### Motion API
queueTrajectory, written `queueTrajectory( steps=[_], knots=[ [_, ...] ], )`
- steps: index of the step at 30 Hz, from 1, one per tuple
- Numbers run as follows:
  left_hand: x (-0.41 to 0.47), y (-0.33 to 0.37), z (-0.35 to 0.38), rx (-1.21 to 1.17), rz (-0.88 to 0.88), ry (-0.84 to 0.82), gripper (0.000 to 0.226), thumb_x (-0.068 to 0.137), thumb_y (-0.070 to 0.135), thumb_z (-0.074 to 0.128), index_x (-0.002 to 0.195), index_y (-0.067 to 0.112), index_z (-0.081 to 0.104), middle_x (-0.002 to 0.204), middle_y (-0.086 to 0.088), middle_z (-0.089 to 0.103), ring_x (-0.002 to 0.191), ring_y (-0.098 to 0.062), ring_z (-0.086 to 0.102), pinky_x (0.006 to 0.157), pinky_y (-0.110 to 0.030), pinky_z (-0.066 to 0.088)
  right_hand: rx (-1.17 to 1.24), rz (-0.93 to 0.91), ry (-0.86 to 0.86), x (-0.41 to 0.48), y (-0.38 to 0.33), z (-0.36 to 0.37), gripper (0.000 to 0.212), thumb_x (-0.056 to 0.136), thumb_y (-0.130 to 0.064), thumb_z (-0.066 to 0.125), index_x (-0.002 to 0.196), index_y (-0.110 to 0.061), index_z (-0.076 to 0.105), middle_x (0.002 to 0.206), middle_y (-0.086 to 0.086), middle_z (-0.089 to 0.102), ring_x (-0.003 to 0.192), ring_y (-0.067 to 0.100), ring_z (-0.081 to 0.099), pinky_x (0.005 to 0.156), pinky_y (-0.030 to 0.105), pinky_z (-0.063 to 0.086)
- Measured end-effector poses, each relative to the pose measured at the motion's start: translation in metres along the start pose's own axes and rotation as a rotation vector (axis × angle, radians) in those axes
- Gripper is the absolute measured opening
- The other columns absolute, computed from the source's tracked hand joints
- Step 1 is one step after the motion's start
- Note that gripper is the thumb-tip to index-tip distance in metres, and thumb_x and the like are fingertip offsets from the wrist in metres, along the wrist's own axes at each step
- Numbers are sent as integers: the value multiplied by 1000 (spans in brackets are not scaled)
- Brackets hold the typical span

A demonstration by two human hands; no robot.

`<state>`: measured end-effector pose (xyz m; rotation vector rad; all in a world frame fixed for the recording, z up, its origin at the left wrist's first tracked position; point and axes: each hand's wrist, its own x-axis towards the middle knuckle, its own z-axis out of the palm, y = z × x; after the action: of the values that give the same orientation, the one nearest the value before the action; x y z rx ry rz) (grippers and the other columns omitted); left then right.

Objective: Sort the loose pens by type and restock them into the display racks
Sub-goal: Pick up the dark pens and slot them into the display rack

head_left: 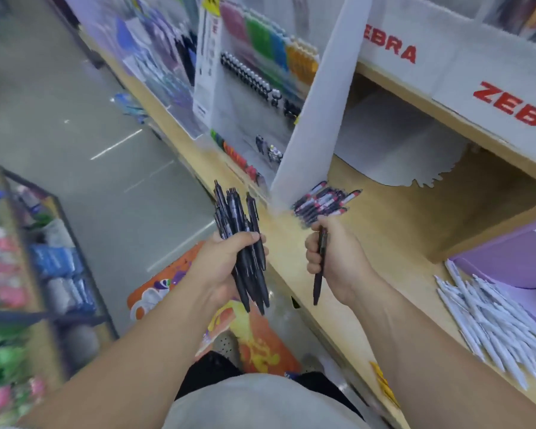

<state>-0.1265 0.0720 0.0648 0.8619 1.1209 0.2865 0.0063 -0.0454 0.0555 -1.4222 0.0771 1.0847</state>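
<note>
Left hand [226, 264] curled tight round bundle of black pens [242, 243], tips down, clicker ends fanning upward. Right hand [331, 255] fisted round single black pen [320, 267], upright, just short of red-and-black pen pile [322, 202] on wooden shelf [393, 230]. White pens [495, 320] heaped far right on same shelf.

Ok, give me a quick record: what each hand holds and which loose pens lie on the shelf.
left hand: grips a bundle of black pens
right hand: grips a single black pen
shelf, by the white divider: pile of dark pens with red-and-white markings
shelf, right end: heap of white pens beside a purple box
</note>
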Motion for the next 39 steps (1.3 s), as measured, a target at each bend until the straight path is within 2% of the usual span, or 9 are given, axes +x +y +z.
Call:
queueTrajectory(
  steps=[3,6,9,13,19,25,30,33,39],
  knots=[
    [13,25,-48,-107,46,83,11,90,3,63,100,3,64,79,-10,70,62,-20,68,52,-28,53,-16,-11,-24,16,-1,51,10,94,-18,42,85,-14,45,62,5,43,49,17,31,48,29,23],
    [32,57,-105,-188,87,146,12,90,2,61,81,4,67,69,-9,67,57,-19,64,50,-26,52,-115,-95,-51,38,0,116,11,100,-14,43,90,-11,46,65,4,49,47,13,38,44,27,27],
    [57,97,-168,-222,136,166,15,90,2,60,77,6,66,66,-9,67,57,-19,65,51,-25,52,-144,-158,-85,59,-1,195,15,103,-13,42,95,-11,55,70,3,48,51,13,45,43,25,39],
    [92,160,-256,-207,170,142,13,91,1,59,82,7,65,67,-8,69,58,-19,64,54,-27,54,-200,-199,-89,86,1,305,17,103,-13,47,99,-8,63,75,6,48,59,13,51,64,34,60],
    [127,255,-347,-200,187,86,9,91,1,60,86,8,63,71,-7,69,62,-19,66,50,-27,53,-293,-297,-73,122,-22,443,19,102,-23,52,107,-13,68,69,5,49,58,9,57,85,41,58],
    [178,334,-391,-202,209,31,16,92,1,59,80,11,64,69,-6,70,61,-20,64,55,-28,53,-413,-462,-43,169,-62,519,17,101,-19,53,107,-17,69,65,1,56,59,9,54,63,20,46],
    [247,400,-404,-190,193,23,4,91,3,61,92,4,64,72,-8,70,60,-17,67,51,-27,54,-327,-495,-31,237,-95,570,12,98,-17,60,104,-21,69,76,-6,58,72,12,53,72,29,48],
    [292,442,-403,-181,185,17,10,91,1,61,101,1,63,71,-6,70,59,-15,67,50,-25,54,-330,-529,-6,287,-116,596,11,96,-19,64,102,-26,69,82,-3,60,77,12,55,77,34,46],
    [373,528,-400,-140,149,-22,10,92,0,59,92,10,59,74,-9,69,62,-22,63,55,-29,54,-326,-539,37,373,-177,644,11,94,-17,66,103,-23,68,81,3,58,74,12,56,76,34,47]
  ],
)
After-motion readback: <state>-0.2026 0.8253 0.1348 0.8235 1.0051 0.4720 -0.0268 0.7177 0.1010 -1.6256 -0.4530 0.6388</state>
